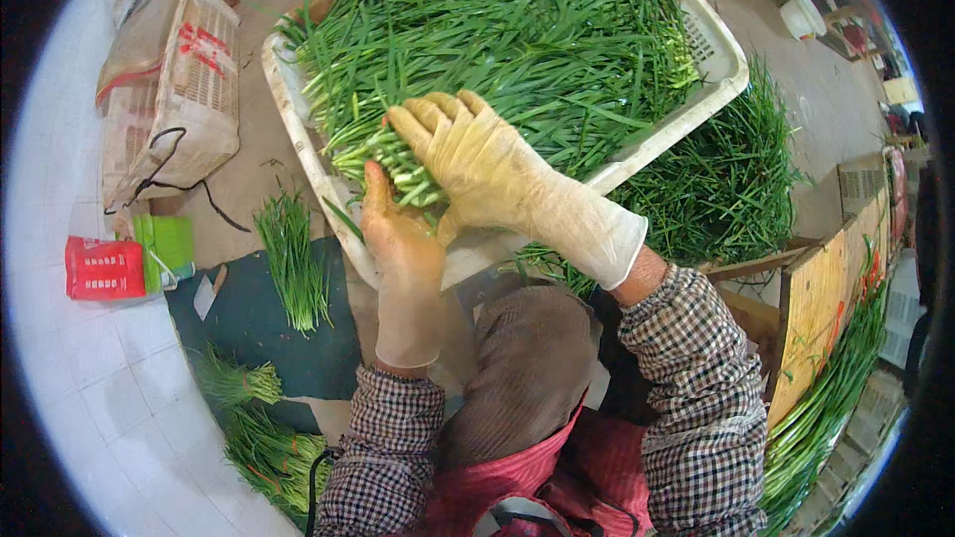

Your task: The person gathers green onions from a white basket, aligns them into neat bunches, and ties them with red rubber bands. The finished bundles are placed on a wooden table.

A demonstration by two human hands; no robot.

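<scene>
A white plastic crate [298,136] before me is heaped with long green leafy stalks, likely garlic chives [492,37]. Over the crate's near left corner, my right hand [477,156], in a yellowed, translucent glove, lies over a bunch of chive stalks [395,171], fingers curled around its far side. My left hand [403,239], in a similar glove, supports the pale cut ends from the near side, thumb pointing up. A bit of red shows at the right fingertips; what it is cannot be told. Both hands touch the same bunch.
A loose bundle [291,261] rests on a dark mat [246,321] at left, with banded bundles [276,455] below. A red packet [104,268], a green container [168,246] and a worn crate [198,67] stand farther left. More greens [724,186] and a wooden board [809,321] are at right.
</scene>
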